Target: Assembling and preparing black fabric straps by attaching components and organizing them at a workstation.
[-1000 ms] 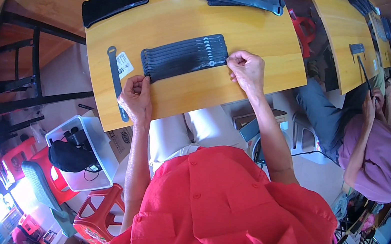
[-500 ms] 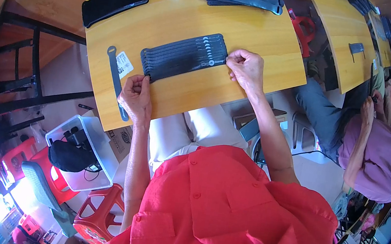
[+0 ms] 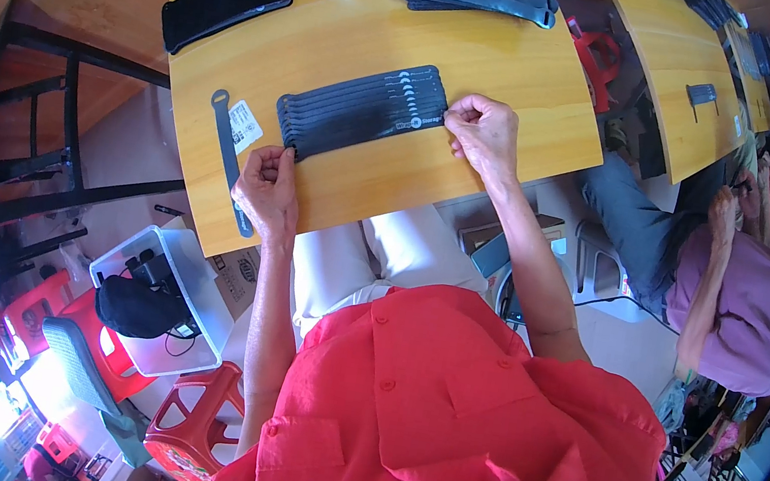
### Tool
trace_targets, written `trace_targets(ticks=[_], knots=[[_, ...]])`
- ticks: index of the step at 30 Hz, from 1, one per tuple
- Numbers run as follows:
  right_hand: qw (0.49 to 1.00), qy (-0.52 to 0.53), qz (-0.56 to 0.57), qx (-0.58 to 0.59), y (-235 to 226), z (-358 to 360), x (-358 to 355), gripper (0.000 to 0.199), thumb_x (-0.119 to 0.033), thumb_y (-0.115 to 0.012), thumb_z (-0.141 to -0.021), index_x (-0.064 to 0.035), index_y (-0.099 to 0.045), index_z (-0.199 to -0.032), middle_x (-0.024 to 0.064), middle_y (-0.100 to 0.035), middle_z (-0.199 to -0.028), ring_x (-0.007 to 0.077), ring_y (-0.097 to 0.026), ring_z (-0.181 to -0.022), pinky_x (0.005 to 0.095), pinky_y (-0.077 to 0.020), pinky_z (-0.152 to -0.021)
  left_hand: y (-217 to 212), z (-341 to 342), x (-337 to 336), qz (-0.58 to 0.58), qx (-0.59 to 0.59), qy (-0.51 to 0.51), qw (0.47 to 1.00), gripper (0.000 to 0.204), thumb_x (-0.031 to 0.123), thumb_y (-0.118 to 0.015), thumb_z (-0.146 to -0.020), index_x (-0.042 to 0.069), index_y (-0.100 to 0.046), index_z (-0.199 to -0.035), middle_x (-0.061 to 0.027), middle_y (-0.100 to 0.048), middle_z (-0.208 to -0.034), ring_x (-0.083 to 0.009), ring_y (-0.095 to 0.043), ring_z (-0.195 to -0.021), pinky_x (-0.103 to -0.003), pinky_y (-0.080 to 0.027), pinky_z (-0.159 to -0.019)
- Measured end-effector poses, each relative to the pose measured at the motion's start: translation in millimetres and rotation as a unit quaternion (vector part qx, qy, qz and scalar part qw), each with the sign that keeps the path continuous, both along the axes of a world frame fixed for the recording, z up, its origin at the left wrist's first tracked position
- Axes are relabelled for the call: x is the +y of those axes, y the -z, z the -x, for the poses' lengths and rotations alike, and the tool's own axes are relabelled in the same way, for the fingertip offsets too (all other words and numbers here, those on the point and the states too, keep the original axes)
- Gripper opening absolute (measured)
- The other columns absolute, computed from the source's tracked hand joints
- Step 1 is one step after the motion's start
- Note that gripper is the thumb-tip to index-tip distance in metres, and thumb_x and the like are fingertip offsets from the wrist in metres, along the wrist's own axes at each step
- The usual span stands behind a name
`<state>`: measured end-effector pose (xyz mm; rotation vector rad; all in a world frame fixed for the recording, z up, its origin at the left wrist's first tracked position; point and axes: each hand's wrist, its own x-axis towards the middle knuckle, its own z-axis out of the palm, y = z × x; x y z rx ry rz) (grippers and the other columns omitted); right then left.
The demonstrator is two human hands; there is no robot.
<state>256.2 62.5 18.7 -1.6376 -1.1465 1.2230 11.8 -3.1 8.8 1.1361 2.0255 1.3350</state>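
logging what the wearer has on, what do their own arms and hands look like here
Both forearms are bare from the elbow down. No gloves, watch, rings or bands show on the left hand or the right hand. The sleeves of a red button-up shirt end near the elbows; small red buttons run down its front. No markings show on the arms.

The table is smooth, glossy yellow wood with a light sheen. On it, the row of black straps looks like matt woven cloth. Left of the straps, a small tag looks like white paper.
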Motion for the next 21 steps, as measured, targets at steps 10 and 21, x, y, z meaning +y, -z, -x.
trace_targets(ticks=[10,21], knots=[[1.0,0.005,0.004,-0.001,0,0,-1,0.001,-0.001,-0.063,-0.074,-0.0007,-0.062,-0.074,0.0021,-0.057,-0.059,0.0066,-0.053,-0.043,0.0193,-0.0425,-0.036,0,7,3,0.018,-0.019,0.01,1.0,0.008,0.005,-0.067,-0.076,-0.002,-0.063,-0.075,-0.0039,-0.061,-0.061,-0.0061,-0.053,-0.054,-0.021,-0.044,-0.053],[1.0,0.002,0.001,-0.022,-2,2,-1,0.002,-0.001,-0.062,-0.073,0.0005,-0.061,-0.073,0.0027,-0.056,-0.059,0.0079,-0.053,-0.043,0.0204,-0.0428,-0.037,-5,11,7,0.093,0.011,0.011,0.996,0.013,0.009,-0.07,-0.074,-0.001,-0.063,-0.073,-0.0077,-0.062,-0.059,-0.0104,-0.056,-0.049,-0.025,-0.045,-0.051]])
